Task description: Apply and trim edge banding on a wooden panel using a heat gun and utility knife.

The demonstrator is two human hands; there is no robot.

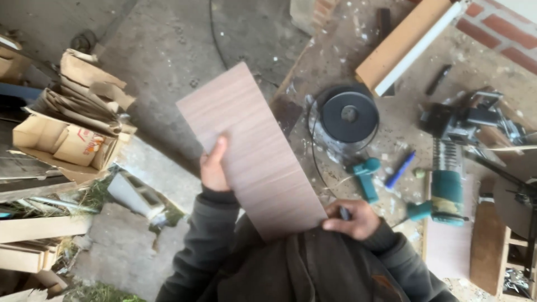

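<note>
- Panel (254, 151): flat rectangular board, pale brown wood-grain laminate, smooth face, held up tilted over the concrete floor (168, 45), its near end against your dark jacket.
- Your left hand (214, 168) clamps the panel's left long edge, thumb pressed on the face, other fingers hidden behind.
- Your right hand (352, 219) is curled at the panel's near right corner, pinching a small dark object; can't tell what.
- Dusty workbench (391, 117) to the right: black round coil (349, 116), teal power tool (447, 190), blue pen (400, 169).
- Torn cardboard boxes (72, 128) on the left.
</note>
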